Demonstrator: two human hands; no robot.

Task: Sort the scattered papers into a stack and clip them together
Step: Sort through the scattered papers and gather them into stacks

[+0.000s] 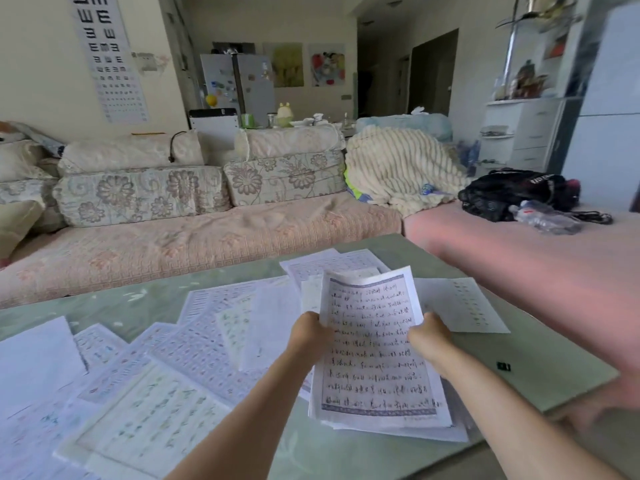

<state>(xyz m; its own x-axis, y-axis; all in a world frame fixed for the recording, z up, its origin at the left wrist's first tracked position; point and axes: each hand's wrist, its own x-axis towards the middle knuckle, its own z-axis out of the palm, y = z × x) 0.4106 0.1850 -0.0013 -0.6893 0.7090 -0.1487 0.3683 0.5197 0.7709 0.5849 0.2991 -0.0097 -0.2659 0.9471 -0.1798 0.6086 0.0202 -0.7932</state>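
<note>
Both hands hold up a stack of papers (pixel 375 344) over the pale green table (pixel 145 299); its top sheet is covered in handwriting. My left hand (pixel 310 332) grips the stack's left edge and my right hand (pixel 429 336) grips its right edge. The stack's lower end rests on the table near me. Several loose printed sheets (pixel 166 372) lie fanned out across the table's left and middle. One single sheet (pixel 460 304) lies to the right of the stack. A small black binder clip (pixel 504 366) sits on the table at the right.
A floral sofa (pixel 194 216) runs along the table's far side, with a cream blanket (pixel 398 168). On a pink cover to the right lie a black bag (pixel 512 192) and a plastic bottle (pixel 543 216). The table's right edge is close to the clip.
</note>
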